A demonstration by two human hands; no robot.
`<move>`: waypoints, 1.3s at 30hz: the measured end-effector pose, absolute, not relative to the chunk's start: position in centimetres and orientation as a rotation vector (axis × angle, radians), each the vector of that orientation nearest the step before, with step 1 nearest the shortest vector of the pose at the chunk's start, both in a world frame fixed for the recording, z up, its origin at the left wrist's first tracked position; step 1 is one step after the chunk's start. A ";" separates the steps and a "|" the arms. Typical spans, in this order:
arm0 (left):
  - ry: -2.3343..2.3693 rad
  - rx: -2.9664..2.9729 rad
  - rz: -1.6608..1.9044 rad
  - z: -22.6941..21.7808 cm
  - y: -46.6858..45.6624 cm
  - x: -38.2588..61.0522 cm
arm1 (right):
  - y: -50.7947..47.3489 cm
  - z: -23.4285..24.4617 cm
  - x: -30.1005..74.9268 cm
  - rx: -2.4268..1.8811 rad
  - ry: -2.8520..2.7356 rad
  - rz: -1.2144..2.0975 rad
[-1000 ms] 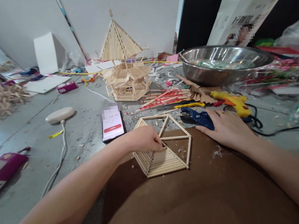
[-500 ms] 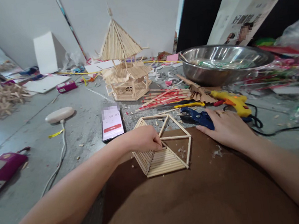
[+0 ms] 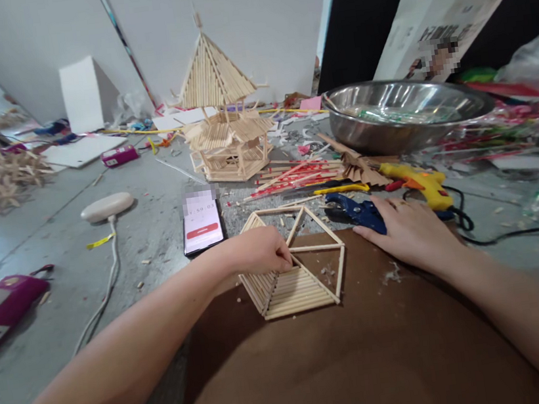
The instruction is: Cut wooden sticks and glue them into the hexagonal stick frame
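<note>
My left hand (image 3: 266,250) is closed in a pinch over the middle of a hexagonal frame of wooden sticks (image 3: 344,268). Whatever its fingertips hold is hidden beneath them. Rows of sticks (image 3: 294,291) fill the frame's near and left sections, while the right and far sections are bare outlines. To the right, my right hand (image 3: 404,227) is closed round the handles of a blue hand cutter (image 3: 357,212), whose head points left toward the frame. Both the frame and my right hand are partly over brown cloth (image 3: 321,367).
A stick-built pagoda (image 3: 225,135) stands behind the frame, with a phone (image 3: 203,227) to its front left. Beyond my right hand are a yellow glue gun (image 3: 421,185), a yellow-handled tool (image 3: 342,189), red-wrapped sticks (image 3: 296,175) and a metal basin (image 3: 403,125). A white cable (image 3: 113,295) lies left.
</note>
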State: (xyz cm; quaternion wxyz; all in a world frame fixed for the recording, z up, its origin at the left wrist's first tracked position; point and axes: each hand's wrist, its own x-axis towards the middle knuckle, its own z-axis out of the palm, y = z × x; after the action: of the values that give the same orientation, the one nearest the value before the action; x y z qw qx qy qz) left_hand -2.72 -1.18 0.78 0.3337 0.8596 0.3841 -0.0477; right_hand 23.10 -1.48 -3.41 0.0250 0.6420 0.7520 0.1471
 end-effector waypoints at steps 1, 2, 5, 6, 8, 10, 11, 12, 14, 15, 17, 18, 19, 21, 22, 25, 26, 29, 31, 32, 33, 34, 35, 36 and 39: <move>1.008 2.242 -0.124 0.8 -1.2 -2.7 | -1.5 -3.4 23.1 1.982 2.327 0.455; 1.012 2.240 -0.126 0.7 -1.2 -2.8 | -1.5 -3.4 23.1 1.981 2.325 0.456; 1.026 2.227 -0.144 0.7 -1.1 -2.8 | -1.5 -3.4 23.1 1.986 2.313 0.455; 1.031 2.216 -0.151 0.7 -1.1 -2.8 | -1.5 -3.4 23.1 1.988 2.315 0.454; 1.036 2.186 -0.163 0.6 -1.0 -2.8 | -1.6 -3.4 23.0 1.987 2.325 0.453; 1.034 2.161 -0.175 0.6 -0.9 -2.8 | -1.6 -3.3 23.0 1.984 2.327 0.456; 1.034 2.161 -0.177 0.6 -0.9 -2.8 | -1.6 -3.3 22.9 1.984 2.324 0.455; 1.034 2.170 -0.176 0.6 -0.9 -2.7 | -1.6 -3.3 22.9 1.986 2.319 0.452; 1.037 2.198 -0.167 0.6 -0.9 -2.7 | -1.6 -3.2 22.9 1.987 2.316 0.439; 1.038 2.208 -0.161 0.6 -0.9 -2.7 | -1.6 -3.2 22.9 1.987 2.317 0.432; 1.047 2.202 -0.160 0.5 -0.9 -2.7 | -1.5 -3.2 23.0 1.988 2.319 0.421; 1.052 2.195 -0.160 0.5 -0.9 -2.7 | -1.5 -3.2 23.0 1.987 2.319 0.419; 1.056 2.192 -0.160 0.5 -0.9 -2.7 | -1.5 -3.2 23.0 1.987 2.318 0.418; 1.057 2.200 -0.157 0.4 -0.9 -2.7 | -1.5 -3.3 23.1 1.991 2.320 0.421; 1.057 2.203 -0.154 0.4 -0.9 -2.7 | -1.5 -3.3 23.1 1.994 2.320 0.425; 1.062 2.188 -0.158 0.3 -0.9 -2.7 | -1.5 -3.4 23.1 1.995 2.316 0.437; 1.065 2.184 -0.157 0.3 -0.9 -2.7 | -1.5 -3.4 23.0 1.991 2.314 0.440; 1.069 2.186 -0.156 0.2 -0.9 -2.7 | -1.5 -3.3 23.0 1.980 2.310 0.439; 1.067 2.186 -0.161 0.2 -0.9 -2.7 | -1.5 -3.4 23.0 1.981 2.310 0.445; 1.066 2.186 -0.164 0.3 -0.9 -2.7 | -1.5 -3.4 23.0 1.984 2.310 0.449; 1.065 2.188 -0.164 0.3 -0.9 -2.7 | -1.5 -3.4 23.0 1.986 2.310 0.452; 1.064 2.189 -0.164 0.3 -0.9 -2.7 | -1.5 -3.4 23.0 1.988 2.309 0.452; 1.067 2.191 -0.164 0.4 -1.0 -2.6 | -1.5 -3.5 23.0 1.989 2.308 0.450; 1.071 2.192 -0.162 0.4 -1.0 -2.6 | -1.5 -3.5 23.1 1.989 2.308 0.444; 1.079 2.189 -0.162 0.5 -1.0 -2.6 | -1.5 -3.4 23.0 1.992 2.311 0.429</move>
State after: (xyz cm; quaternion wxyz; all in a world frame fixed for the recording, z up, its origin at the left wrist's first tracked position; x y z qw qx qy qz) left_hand -2.60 -0.99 0.45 0.3410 0.8413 0.4148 -0.0622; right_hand 23.04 -1.52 -3.41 0.0301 0.6462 0.7498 0.1390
